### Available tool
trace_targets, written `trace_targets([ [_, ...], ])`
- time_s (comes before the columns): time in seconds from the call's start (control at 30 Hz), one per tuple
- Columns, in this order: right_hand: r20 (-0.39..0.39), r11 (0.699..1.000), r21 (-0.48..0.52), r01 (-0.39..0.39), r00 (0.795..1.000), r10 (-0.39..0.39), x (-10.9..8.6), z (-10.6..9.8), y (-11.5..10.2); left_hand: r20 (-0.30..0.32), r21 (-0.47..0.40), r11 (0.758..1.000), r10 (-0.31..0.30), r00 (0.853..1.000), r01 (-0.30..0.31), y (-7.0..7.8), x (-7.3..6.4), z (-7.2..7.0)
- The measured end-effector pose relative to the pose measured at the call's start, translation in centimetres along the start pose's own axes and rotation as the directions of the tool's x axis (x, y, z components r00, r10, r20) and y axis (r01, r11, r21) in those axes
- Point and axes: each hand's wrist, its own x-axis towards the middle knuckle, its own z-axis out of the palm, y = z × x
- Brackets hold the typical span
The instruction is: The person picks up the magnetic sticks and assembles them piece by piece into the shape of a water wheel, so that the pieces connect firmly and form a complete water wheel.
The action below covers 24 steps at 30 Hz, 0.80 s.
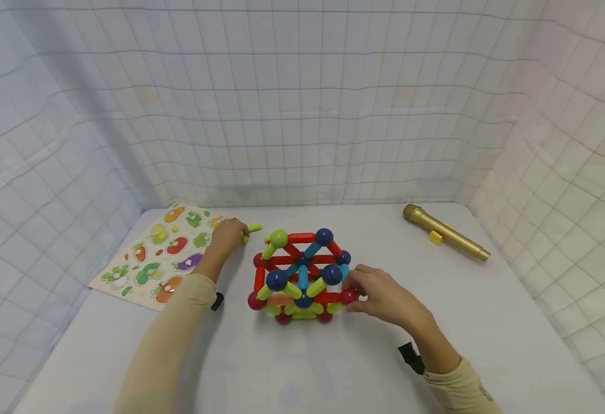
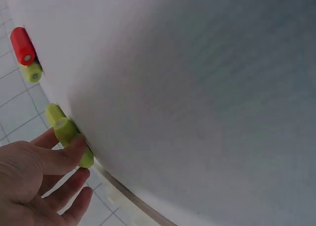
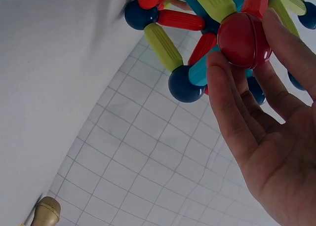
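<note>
A frame of magnetic rods and balls in red, blue and yellow-green stands on the white table. My right hand holds a red ball at the frame's near right corner, thumb on one side and fingers on the other. Behind the frame's left side, my left hand pinches a yellow-green rod between thumb and fingers. Another yellow-green rod lies just beyond that hand. In the left wrist view, a red rod and a further yellow-green rod lie farther off.
A wooden board with vegetable pictures lies at the left, partly under my left arm. At the back right is a gold microphone with a yellow block against it. White quilted walls enclose the table's back and sides.
</note>
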Motion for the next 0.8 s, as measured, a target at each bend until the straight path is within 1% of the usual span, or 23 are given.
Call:
trace_targets([
  [0.1,-0.002,1.0,-0.012,0.015,1.0,-0.015,0.1,-0.1,-0.3,-0.05,0.045,0.999,0.021,0.999,-0.019,-0.4,-0.4,0.3],
  [0.17,-0.003,1.0,-0.021,0.017,1.0,-0.017,0.1,-0.2,-0.4,-0.069,0.028,1.0,0.013,0.998,-0.011,-0.3,-0.8,0.0],
  [0.27,-0.004,1.0,-0.026,0.017,1.0,-0.018,0.1,-0.3,-0.4,-0.064,-0.057,0.998,-0.02,0.998,0.016,0.6,-1.6,-1.2],
  [0.3,-0.003,0.999,-0.027,0.017,1.0,-0.017,0.1,-0.4,-0.4,-0.066,-0.095,0.995,-0.027,0.997,0.021,1.0,-2.2,-1.8],
  [0.37,-0.003,0.999,-0.03,0.015,1.0,-0.015,0.1,-0.3,-0.3,-0.084,-0.177,0.984,-0.025,0.996,0.01,2.2,-3.6,-3.4],
  [0.4,-0.004,0.999,-0.032,0.014,1.0,-0.014,0.0,-0.3,-0.3,-0.091,-0.216,0.976,-0.024,0.996,0.003,2.9,-4.5,-4.4],
  [0.47,-0.005,0.999,-0.036,0.015,1.0,-0.015,0.0,-0.3,-0.3,-0.13,-0.276,0.961,-0.006,0.992,-0.03,4.4,-6.5,-6.5],
  [0.53,-0.008,0.999,-0.04,0.014,1.0,-0.014,0.0,-0.4,-0.3,-0.165,-0.308,0.949,0.021,0.986,-0.072,6.1,-8.4,-8.7],
  [0.57,-0.009,0.999,-0.039,0.015,1.0,-0.015,0.0,-0.4,-0.3,-0.179,-0.308,0.947,0.039,0.983,-0.093,7.1,-9.4,-9.8],
  [0.63,-0.007,0.999,-0.034,0.013,1.0,-0.013,0.0,-0.3,-0.3,-0.217,-0.272,0.949,0.099,0.971,-0.157,9.2,-11.1,-11.5],
  [0.7,-0.003,1.0,-0.029,0.008,1.0,-0.008,0.0,-0.3,-0.3,-0.246,-0.209,0.951,0.175,0.953,-0.229,11.6,-12.7,-12.6],
  [0.73,0.001,1.0,-0.027,0.005,1.0,-0.005,0.0,-0.2,-0.4,-0.251,-0.169,0.951,0.214,0.944,-0.26,12.8,-13.4,-13.0],
  [0.8,0.01,1.0,-0.018,-0.002,1.0,0.002,0.0,-0.1,-0.4,-0.227,-0.088,0.948,0.279,0.933,-0.305,15.1,-14.7,-13.2],
])
